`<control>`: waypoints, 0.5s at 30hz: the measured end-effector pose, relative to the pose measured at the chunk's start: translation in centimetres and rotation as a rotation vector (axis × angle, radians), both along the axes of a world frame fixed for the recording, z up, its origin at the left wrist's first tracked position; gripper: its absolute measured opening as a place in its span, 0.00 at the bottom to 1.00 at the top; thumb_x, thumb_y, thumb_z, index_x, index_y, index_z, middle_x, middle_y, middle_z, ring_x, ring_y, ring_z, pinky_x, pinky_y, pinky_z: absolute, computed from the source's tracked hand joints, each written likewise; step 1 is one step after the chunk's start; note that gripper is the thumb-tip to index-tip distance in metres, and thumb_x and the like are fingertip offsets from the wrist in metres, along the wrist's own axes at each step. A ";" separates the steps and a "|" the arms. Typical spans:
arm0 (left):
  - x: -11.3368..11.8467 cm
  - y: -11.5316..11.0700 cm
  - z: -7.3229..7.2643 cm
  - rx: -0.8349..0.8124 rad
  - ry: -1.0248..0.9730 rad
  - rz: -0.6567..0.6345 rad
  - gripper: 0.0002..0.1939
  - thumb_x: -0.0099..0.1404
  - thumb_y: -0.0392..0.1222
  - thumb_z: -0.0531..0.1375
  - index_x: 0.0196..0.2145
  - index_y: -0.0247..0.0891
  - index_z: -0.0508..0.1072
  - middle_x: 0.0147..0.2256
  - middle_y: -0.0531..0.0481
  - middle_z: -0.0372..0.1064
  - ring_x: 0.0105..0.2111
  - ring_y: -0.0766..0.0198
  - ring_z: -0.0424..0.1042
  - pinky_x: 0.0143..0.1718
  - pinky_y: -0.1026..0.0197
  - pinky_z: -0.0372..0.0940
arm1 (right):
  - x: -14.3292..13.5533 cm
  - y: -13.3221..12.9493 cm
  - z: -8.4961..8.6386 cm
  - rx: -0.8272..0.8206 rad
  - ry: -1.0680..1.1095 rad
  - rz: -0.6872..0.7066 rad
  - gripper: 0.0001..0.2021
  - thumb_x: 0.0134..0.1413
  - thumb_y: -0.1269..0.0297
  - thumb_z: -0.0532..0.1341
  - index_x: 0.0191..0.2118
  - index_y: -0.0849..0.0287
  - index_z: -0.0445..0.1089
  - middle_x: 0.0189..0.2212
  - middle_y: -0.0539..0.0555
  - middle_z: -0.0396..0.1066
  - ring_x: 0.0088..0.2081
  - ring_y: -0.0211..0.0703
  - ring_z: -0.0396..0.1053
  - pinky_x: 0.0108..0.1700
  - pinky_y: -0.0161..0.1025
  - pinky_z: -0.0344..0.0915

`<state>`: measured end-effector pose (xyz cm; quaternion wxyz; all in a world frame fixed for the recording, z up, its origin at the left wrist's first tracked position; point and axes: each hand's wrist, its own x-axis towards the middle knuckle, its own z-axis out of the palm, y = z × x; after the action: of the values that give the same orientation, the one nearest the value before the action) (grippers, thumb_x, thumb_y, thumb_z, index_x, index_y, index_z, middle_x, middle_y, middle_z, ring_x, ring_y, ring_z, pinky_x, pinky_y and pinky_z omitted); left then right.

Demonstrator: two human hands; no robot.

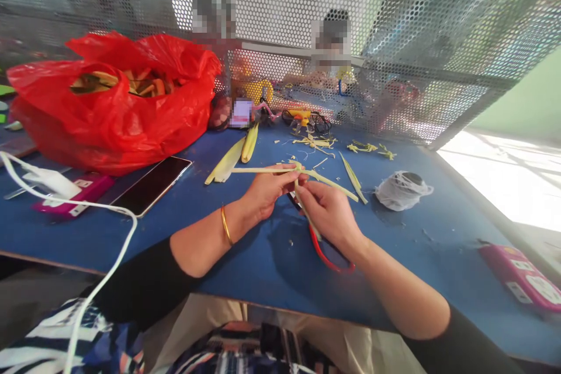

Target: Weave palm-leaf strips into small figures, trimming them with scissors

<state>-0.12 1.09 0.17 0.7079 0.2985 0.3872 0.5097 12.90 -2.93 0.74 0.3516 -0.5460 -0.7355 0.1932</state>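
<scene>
Between my two hands, above the blue table, are pale green strips that look like corn husk (335, 184), crossing in a small knot or fold at the fingertips. My left hand (265, 190) pinches the crossing from the left, with one strip end reaching out past it. From the right, my right hand (328, 213) is closed on a strip that hangs down below the fingers. Under the right hand shows the red handle of what looks like scissors (322, 254); the rest is mostly hidden. Wider husk pieces (228, 160) lie beyond my left hand.
A red plastic bag (118, 123) of husks stands at left, near a phone (153, 187), a magenta power bank (74, 193) and a white cable (127, 239). A plastic-wrapped spool (403, 190) and another magenta device (521, 277) are right. Perforated metal panel (289, 6) behind; people beyond.
</scene>
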 end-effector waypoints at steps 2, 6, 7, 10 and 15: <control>-0.2 0.0 0.3 -0.031 -0.018 -0.017 0.05 0.56 0.27 0.63 0.30 0.33 0.74 0.25 0.49 0.75 0.27 0.68 0.74 0.33 0.66 0.68 | 0.5 0.1 0.7 0.227 -0.104 -0.155 0.16 0.59 0.54 0.55 0.24 0.57 0.63 0.23 0.51 0.66 0.25 0.38 0.59 0.28 0.35 0.52; -0.5 0.0 0.5 -0.066 0.001 -0.090 0.02 0.59 0.33 0.63 0.28 0.32 0.75 0.23 0.49 0.74 0.24 0.68 0.73 0.31 0.65 0.68 | 1.3 0.8 1.0 0.236 -0.272 -0.213 0.12 0.56 0.52 0.58 0.33 0.56 0.68 0.30 0.54 0.72 0.29 0.42 0.64 0.30 0.36 0.53; -0.5 0.0 0.5 -0.061 0.016 -0.091 0.02 0.59 0.33 0.64 0.28 0.32 0.75 0.23 0.50 0.73 0.24 0.68 0.73 0.31 0.65 0.68 | 1.3 1.0 0.9 0.146 -0.301 -0.183 0.12 0.56 0.53 0.58 0.32 0.55 0.67 0.26 0.52 0.71 0.26 0.40 0.62 0.28 0.36 0.51; -0.3 0.0 0.2 -0.046 0.086 -0.055 0.02 0.57 0.31 0.64 0.28 0.32 0.74 0.21 0.51 0.71 0.22 0.69 0.71 0.28 0.65 0.66 | 1.2 1.0 0.5 0.024 -0.344 -0.120 0.14 0.58 0.57 0.55 0.23 0.55 0.62 0.17 0.47 0.62 0.21 0.37 0.54 0.26 0.36 0.45; -0.2 -0.1 0.4 -0.057 0.104 -0.038 0.04 0.59 0.29 0.62 0.28 0.34 0.71 0.19 0.54 0.68 0.19 0.70 0.68 0.24 0.66 0.64 | 1.5 1.4 0.6 -0.099 -0.055 -0.032 0.20 0.58 0.51 0.55 0.19 0.57 0.62 0.16 0.47 0.58 0.22 0.36 0.54 0.27 0.36 0.48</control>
<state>-0.29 0.97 0.53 0.7046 0.3115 0.4321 0.4688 14.37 -1.52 1.36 0.3068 -0.5797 -0.7254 0.2087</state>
